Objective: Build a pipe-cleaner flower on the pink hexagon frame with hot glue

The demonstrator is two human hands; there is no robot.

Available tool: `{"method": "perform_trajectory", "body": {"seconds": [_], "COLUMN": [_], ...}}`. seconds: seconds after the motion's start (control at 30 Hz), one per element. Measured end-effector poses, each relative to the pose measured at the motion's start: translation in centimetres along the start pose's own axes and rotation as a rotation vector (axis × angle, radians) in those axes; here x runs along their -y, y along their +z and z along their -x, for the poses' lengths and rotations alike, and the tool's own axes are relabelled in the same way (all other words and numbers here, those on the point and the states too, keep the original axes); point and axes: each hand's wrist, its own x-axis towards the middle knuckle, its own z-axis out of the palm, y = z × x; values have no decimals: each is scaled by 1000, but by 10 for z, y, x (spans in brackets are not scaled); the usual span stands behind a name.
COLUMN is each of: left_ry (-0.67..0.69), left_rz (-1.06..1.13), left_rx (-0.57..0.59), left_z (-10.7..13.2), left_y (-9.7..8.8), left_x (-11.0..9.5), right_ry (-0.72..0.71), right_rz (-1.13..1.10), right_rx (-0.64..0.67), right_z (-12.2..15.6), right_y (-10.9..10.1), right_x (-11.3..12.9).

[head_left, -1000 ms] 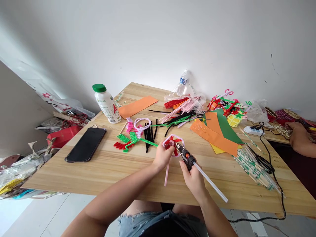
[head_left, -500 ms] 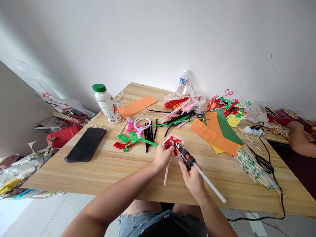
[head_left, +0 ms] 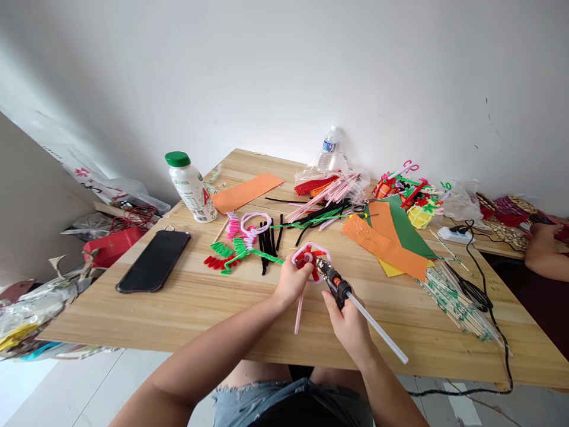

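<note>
Left hand: the left hand [head_left: 293,283] has its fingers closed in a pinch on the edge of a pink, white and red fuzzy-stem piece [head_left: 309,257].
Right hand: the right hand [head_left: 349,320] is wrapped round a black hot glue gun with a gold-flecked nozzle [head_left: 336,282], thumb along its side. Can't tell if the trigger's squeezed.
Glue gun: aimed about 11 o'clock into the piece, tip right at the red bits; can't tell if it touches. A long translucent glue stick [head_left: 382,332] pokes out the back towards 5.
Fuzzy piece: up off the wooden counter [head_left: 213,320], roughly mid-counter, 11 o'clock from the right hand. Pale angular rim, red strips inside.
Bottles (from the hands): white plastic bottle with green cap [head_left: 191,190] at 10, contents hidden; clear plastic water bottle with blue label [head_left: 329,148] at 12.
Bags: crinkly clear plastic bag [head_left: 362,179] at 12, red, orange and pink stems in it; clear plastic sleeve of green-and-white wrapped sticks [head_left: 457,305] at 3.
</note>
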Motion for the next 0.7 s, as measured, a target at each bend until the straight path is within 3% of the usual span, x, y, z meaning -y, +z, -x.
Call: {"method": "perform_trajectory", "body": {"seconds": [0.2, 0.7], "left_ry": [-3, 15], "left_rz": [34, 6], "left_rx": [39, -2], "left_z": [0, -1], "left_y": [-1, 0], "left_x": [2, 3], "right_ry": [8, 25], "right_rz": [-5, -52], "right_rx": [11, 31], "right_z": [0, 4], "right_y": [-1, -6], "right_x": [0, 6]}}
